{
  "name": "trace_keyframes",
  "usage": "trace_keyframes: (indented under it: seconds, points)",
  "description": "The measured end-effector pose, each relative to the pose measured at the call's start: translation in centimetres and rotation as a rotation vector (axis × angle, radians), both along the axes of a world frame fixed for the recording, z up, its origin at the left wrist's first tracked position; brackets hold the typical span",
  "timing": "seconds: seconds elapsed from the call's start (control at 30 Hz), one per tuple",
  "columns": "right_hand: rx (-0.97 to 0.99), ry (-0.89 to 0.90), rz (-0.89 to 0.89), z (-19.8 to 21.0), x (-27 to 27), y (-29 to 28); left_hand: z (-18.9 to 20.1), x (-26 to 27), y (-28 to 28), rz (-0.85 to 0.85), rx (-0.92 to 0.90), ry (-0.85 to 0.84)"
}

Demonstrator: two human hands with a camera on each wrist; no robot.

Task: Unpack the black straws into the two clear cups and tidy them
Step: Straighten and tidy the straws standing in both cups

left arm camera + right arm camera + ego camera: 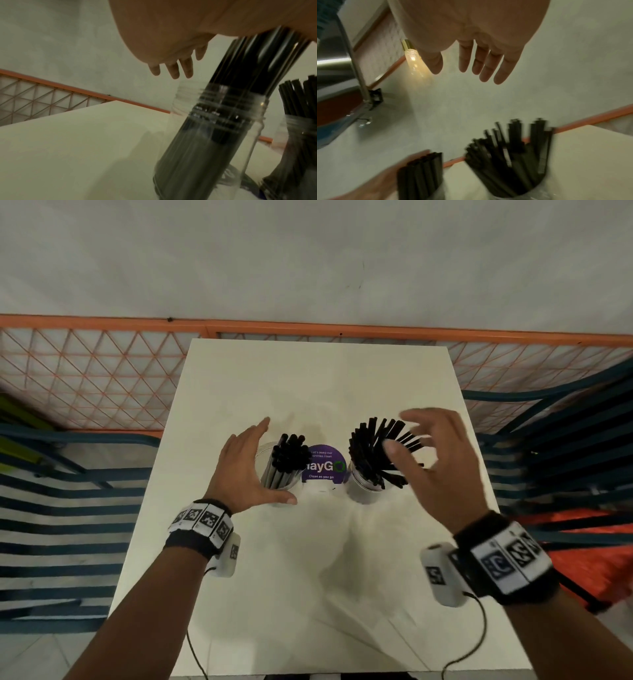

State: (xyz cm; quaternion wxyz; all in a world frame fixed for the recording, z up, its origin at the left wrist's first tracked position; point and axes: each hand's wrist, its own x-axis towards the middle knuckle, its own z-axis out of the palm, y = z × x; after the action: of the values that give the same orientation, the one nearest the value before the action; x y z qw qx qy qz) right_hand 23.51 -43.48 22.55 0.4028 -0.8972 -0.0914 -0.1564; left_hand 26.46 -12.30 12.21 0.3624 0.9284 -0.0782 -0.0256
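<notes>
Two clear cups stand on the white table [308, 392]. The left cup [274, 474] [214, 128] holds an upright, tight bunch of black straws [289, 451] [257, 60]. My left hand [263, 463] is open and cupped against its left side, fingers [173, 70] straight and thumb by the base; whether it touches the cup is unclear. The right cup [363, 489] holds black straws [373, 446] [513, 148] that fan out loosely to the right. Over that fan hovers my right hand [407, 436] [471, 65], open, fingers spread, holding nothing.
A purple round sign [323, 463] stands between the cups. An orange mesh fence [102, 378] runs behind the table. Blue slatted chairs [51, 525] [565, 440] flank it left and right. Bare tabletop lies in front of the cups and behind them.
</notes>
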Motion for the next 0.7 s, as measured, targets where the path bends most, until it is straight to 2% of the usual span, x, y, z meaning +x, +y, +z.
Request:
trace_keyframes:
  seconds: [0.1,0.17,0.2,0.27,0.37,0.4,0.5,0.6,0.7]
  points:
    - [-0.076,0.091,-0.069,-1.6,-1.2,-4.2,0.0,-3.0,0.3,0.192,-0.185,-0.133]
    - [-0.098,0.176,-0.088,-2.9,-1.9,-5.9,0.0,-6.1,-1.1,0.359,-0.217,-0.299]
    - [-0.103,0.209,-0.082,-3.5,-2.2,-6.4,0.2,-7.8,-2.3,0.377,-0.205,-0.329]
    - [-0.115,0.269,-0.047,-4.6,-2.4,-6.9,0.3,-10.2,-5.2,0.227,-0.199,-0.243]
    - [-0.246,0.386,0.007,-5.8,-1.5,-7.0,-0.5,-10.4,-9.8,-0.081,-0.149,0.045]
    - [-0.299,0.423,0.019,-6.2,-0.9,-6.9,-1.0,-9.5,-11.1,-0.110,-0.143,0.117]
    - [-0.324,0.527,0.047,-7.3,1.1,-6.8,-1.9,-5.5,-13.8,-0.010,-0.172,0.287]
    - [-0.199,0.574,0.097,-8.1,2.8,-6.6,-1.9,-1.2,-15.4,0.015,-0.159,0.240]
    - [-0.106,0.589,0.144,-8.2,3.7,-6.0,-1.2,1.6,-16.5,-0.070,-0.135,0.117]
